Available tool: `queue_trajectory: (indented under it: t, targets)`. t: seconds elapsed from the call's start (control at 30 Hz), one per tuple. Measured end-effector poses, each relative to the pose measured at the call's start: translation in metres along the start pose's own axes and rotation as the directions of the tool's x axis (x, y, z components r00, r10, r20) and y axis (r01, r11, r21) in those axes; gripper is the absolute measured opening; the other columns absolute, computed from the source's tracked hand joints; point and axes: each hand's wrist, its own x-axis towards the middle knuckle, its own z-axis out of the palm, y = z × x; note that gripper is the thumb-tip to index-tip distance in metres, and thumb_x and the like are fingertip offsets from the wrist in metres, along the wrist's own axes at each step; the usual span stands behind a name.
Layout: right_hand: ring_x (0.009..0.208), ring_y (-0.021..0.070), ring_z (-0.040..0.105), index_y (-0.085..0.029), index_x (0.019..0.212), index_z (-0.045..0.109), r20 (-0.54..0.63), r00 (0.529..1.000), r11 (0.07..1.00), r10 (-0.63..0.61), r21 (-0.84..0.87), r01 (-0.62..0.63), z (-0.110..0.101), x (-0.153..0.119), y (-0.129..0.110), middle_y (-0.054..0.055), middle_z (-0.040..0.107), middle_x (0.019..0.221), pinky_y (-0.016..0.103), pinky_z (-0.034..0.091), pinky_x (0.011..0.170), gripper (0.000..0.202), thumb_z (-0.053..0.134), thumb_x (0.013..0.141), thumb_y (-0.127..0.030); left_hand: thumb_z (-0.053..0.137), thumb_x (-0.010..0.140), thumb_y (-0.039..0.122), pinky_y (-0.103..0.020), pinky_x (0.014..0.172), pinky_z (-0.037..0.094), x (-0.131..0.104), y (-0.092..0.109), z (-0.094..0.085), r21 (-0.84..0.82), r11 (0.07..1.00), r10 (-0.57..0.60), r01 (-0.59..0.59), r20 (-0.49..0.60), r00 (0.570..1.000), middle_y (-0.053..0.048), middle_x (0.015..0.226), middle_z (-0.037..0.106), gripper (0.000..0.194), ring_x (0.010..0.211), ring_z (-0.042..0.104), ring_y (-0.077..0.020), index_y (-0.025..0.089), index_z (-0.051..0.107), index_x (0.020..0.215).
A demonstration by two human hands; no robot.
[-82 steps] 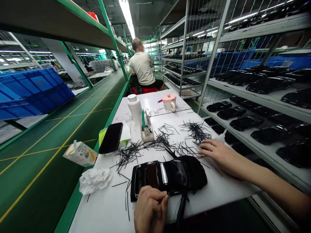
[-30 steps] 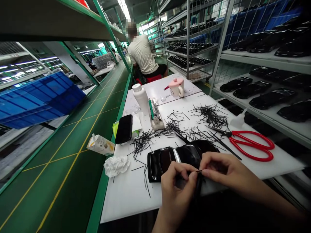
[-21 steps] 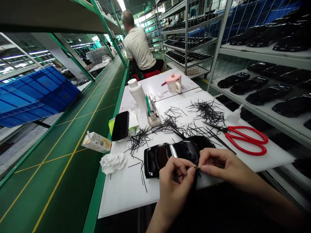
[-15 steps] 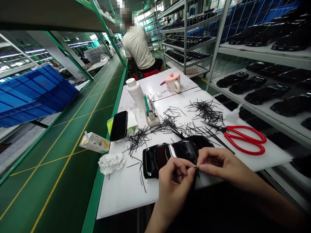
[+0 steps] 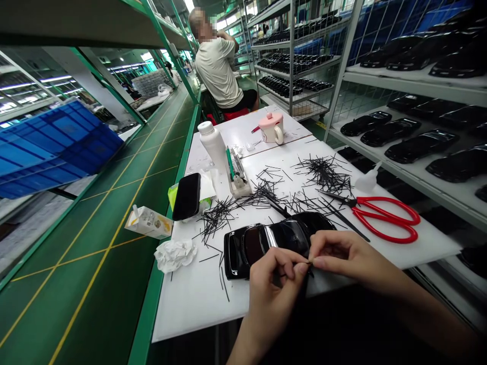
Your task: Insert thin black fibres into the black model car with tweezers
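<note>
Low in the middle of the frame, the left hand point(image 5: 276, 279) and right hand point(image 5: 338, 253) pinch a tiny dark bit point(image 5: 310, 262). It looks light and bendy, best held by its ends; which way it points I cannot tell. The toy car point(image 5: 254, 245), partly behind them, runs left to right. It looks hard and slippery; hold its sides.

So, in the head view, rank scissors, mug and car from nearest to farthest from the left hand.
1. Car: just beyond the left hand, partly hidden.
2. Scissors: right side of the table.
3. Mug: toward the table's far end.
</note>
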Motion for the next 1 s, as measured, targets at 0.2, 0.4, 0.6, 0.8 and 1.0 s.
queue_trajectory:
  t: [0.2, 0.4, 0.6, 0.8, 1.0]
  targets:
    - [0.067, 0.0133, 0.046, -0.019, 0.078, 0.066, 0.003, 1.000, 0.998, 0.001, -0.055, -0.001, -0.001, -0.001, 0.001, -0.001, 0.052, 0.069, 0.026, 0.036, 0.059, 0.030, 0.068, 0.082, -0.048, 0.063, 0.088, 0.023, -0.022, 0.060, 0.040, 0.000, 0.001, 0.001, 0.027, 1.000, 0.002, -0.001, -0.008, 1.000, -0.003, 0.079, 0.071, 0.032, 0.068, 0.057, -0.0110, 0.020, 0.040, 0.065]
    - [0.065, 0.0120, 0.044, -0.019, 0.079, 0.065, 0.008, 1.000, 0.991, -0.011, -0.133, 0.012, -0.002, -0.003, 0.001, -0.002, 0.050, 0.068, 0.025, 0.034, 0.058, 0.023, 0.068, 0.084, -0.041, 0.062, 0.088, 0.022, -0.022, 0.059, 0.040, 0.000, 0.002, 0.001, 0.042, 0.999, 0.007, -0.007, 0.007, 1.000, -0.003, 0.078, 0.071, 0.032, 0.066, 0.056, -0.0110, 0.020, 0.039, 0.065]
    - [0.061, 0.0121, 0.040, -0.020, 0.077, 0.063, -0.040, 0.998, 0.953, -0.058, -0.299, 0.043, 0.003, -0.010, -0.008, -0.003, 0.045, 0.063, 0.026, 0.033, 0.055, 0.020, 0.064, 0.087, -0.038, 0.061, 0.088, 0.021, -0.021, 0.062, 0.044, 0.000, 0.001, 0.002, 0.087, 0.995, 0.047, -0.047, 0.002, 0.999, -0.003, 0.077, 0.071, 0.030, 0.067, 0.060, -0.0112, 0.020, 0.041, 0.065]
    - [0.062, 0.0126, 0.041, -0.021, 0.077, 0.062, -0.026, 0.999, 0.955, -0.033, -0.294, 0.024, 0.003, -0.013, -0.010, -0.003, 0.045, 0.064, 0.026, 0.033, 0.056, 0.023, 0.064, 0.087, -0.042, 0.064, 0.086, 0.020, -0.022, 0.063, 0.047, 0.000, -0.002, 0.002, 0.118, 0.987, 0.106, -0.105, -0.003, 0.994, -0.003, 0.075, 0.072, 0.031, 0.067, 0.064, -0.0122, 0.020, 0.042, 0.064]
    - [0.061, 0.0126, 0.043, -0.020, 0.076, 0.063, -0.014, 1.000, 0.953, -0.023, -0.302, 0.017, 0.004, -0.012, -0.009, -0.003, 0.046, 0.063, 0.026, 0.034, 0.056, 0.026, 0.062, 0.087, -0.044, 0.064, 0.085, 0.020, -0.023, 0.063, 0.048, -0.002, -0.002, 0.002, 0.166, 0.979, 0.122, -0.120, -0.003, 0.993, -0.004, 0.074, 0.072, 0.029, 0.065, 0.064, -0.0128, 0.020, 0.043, 0.064]
